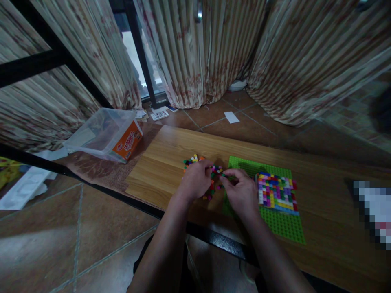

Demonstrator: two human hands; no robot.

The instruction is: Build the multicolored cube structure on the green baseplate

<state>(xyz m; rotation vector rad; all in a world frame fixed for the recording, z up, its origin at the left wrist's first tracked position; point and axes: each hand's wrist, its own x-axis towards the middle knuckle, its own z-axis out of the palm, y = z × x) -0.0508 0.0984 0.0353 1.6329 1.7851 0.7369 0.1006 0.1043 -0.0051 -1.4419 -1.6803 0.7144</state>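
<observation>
A loose heap of small colourful building bricks [217,169] lies on the wooden tabletop between my two hands. My left hand [197,179] is over the heap with its fingers curled; what its fingertips hold, if anything, is hidden. Thumb and forefinger of my right hand [241,189] are pinched together at the heap's right side, on what looks like a small green brick [224,175]. Beneath and beside my right hand lies a green studded baseplate [282,226]. On that plate sits a many-coloured block of joined bricks [276,192], just right of my right hand.
The wooden table [159,162] has a dark front edge [214,240]. A clear plastic box [100,134] with an orange label stands at the left end. A blurred-out object [374,211] is at the right. Curtains [201,53] hang behind, and a white paper [231,117] lies on the floor.
</observation>
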